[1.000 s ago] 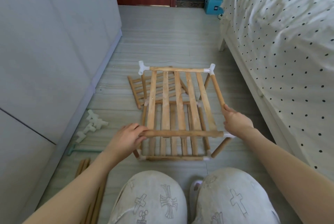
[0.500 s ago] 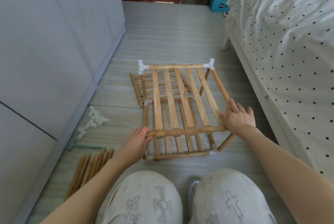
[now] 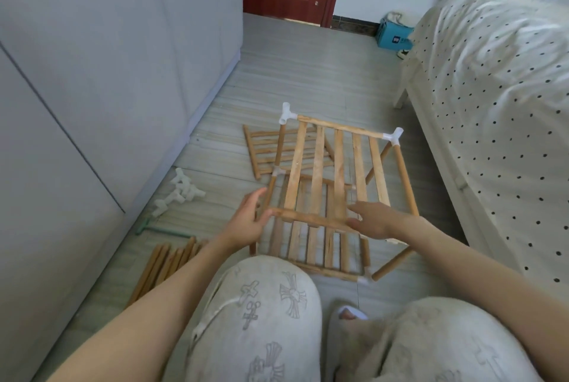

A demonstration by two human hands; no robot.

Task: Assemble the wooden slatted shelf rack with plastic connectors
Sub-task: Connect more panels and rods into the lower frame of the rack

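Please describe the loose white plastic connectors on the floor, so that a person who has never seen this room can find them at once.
Follow the grey wardrobe on the left down to the floor. The loose white connectors lie in a small heap beside its base, left of the rack. Unlike the connectors on the rack's corners, they hold no rods.

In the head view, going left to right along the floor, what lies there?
Grey cabinet → loose wooden rods → white plastic connectors → half-built rack → spotted bed.
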